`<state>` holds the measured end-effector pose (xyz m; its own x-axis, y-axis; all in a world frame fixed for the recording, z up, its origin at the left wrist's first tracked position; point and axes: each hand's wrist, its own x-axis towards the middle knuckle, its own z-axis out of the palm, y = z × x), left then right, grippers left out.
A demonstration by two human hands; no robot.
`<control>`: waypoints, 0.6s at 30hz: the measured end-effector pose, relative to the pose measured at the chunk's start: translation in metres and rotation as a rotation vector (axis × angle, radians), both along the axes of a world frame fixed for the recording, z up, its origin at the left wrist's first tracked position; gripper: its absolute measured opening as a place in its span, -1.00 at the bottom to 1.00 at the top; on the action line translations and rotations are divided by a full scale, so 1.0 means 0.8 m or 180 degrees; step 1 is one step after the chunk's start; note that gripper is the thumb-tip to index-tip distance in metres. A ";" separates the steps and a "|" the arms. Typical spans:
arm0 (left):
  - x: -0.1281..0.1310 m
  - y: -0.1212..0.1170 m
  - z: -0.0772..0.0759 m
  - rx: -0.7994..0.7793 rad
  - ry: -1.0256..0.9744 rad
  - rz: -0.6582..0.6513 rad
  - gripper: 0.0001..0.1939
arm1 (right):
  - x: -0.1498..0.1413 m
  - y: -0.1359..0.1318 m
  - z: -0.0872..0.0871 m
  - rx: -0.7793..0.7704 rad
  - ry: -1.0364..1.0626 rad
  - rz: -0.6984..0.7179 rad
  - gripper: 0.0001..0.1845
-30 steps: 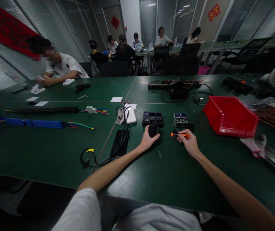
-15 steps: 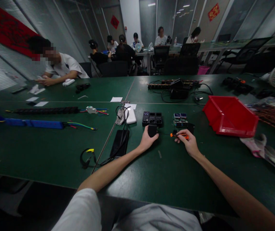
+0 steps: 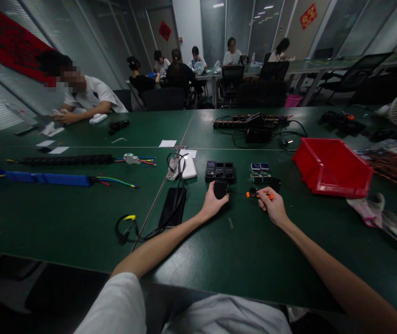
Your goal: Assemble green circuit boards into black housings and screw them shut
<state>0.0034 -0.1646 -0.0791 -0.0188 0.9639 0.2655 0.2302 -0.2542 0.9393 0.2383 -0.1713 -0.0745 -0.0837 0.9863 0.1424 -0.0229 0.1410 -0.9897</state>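
My left hand (image 3: 214, 204) is closed around a small black box-shaped device (image 3: 220, 189), holding it up off the green table. In my right hand (image 3: 271, 204) is an orange-handled screwdriver (image 3: 254, 195), gripped by its handle and lying level. Its thin shaft points left, with the tip at the right side of the black device; whether it sits in a screw is too small to tell. Just beyond the left hand stand several similar black devices (image 3: 220, 171) in a row. Small circuit boards with screens (image 3: 260, 171) lie behind my right hand, beside a black flat piece (image 3: 275, 185).
A red bin (image 3: 334, 169) stands to the right, with a glove (image 3: 375, 215) before it. On the left lie a black phone (image 3: 171, 208) under a looped cable, a white power bank (image 3: 188, 167) and blue-wrapped wiring (image 3: 66, 179). A person (image 3: 87, 95) sits across the table.
The fingers of my right hand have shifted on the screwdriver handle, showing more of the orange. My left hand and the black device stay in place.
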 end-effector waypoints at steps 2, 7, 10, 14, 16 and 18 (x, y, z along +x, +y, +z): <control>0.000 0.000 0.000 0.0005 0.0028 0.0007 -0.51 | 0.000 -0.001 0.002 0.0090 -0.0072 -0.0040 -0.78; 0.001 0.000 0.002 0.0005 -0.0002 0.0017 -0.52 | -0.002 -0.003 0.011 0.0128 -0.0102 -0.0015 -0.78; 0.000 -0.001 0.004 0.0004 -0.0015 0.0040 -0.53 | -0.004 -0.005 0.014 0.0137 -0.0127 -0.0011 -0.78; 0.000 0.000 0.005 0.0031 0.0002 0.0088 -0.56 | -0.004 -0.005 0.014 0.0152 -0.0141 0.0025 -0.76; 0.000 0.000 0.006 0.0033 -0.0014 0.0093 -0.57 | -0.003 -0.004 0.011 0.0163 -0.0138 0.0031 -0.75; 0.000 0.000 0.006 0.0023 -0.0041 0.0066 -0.58 | -0.003 -0.004 0.009 0.0168 -0.0155 0.0031 -0.74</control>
